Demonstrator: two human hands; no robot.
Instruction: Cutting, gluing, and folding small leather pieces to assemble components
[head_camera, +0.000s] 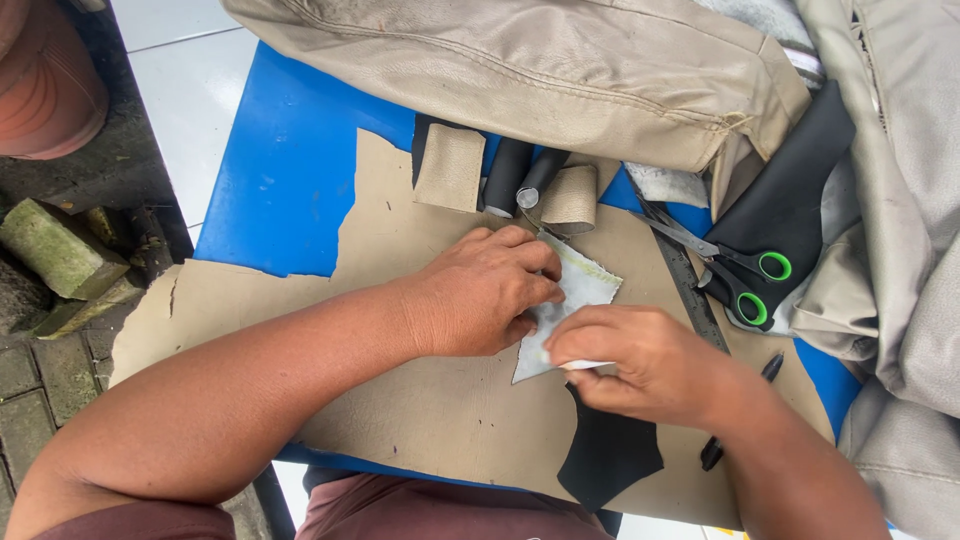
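Leatherette sheet (420, 400), tan and ragged-edged, spreads under both hands across the blue table (280, 160). On it lies the pale fabric scrap (585, 285), its long axis running from up-right of the grip down toward the person. The left hand (485, 290) presses flat on the scrap's left edge, fingers together. The right hand (640, 360) pinches its lower corner between thumb and fingertips, so the scrap lies between the two hands, touching both. A black patch (605, 450) sits just below the right hand; scissors (730, 270) lie up-right.
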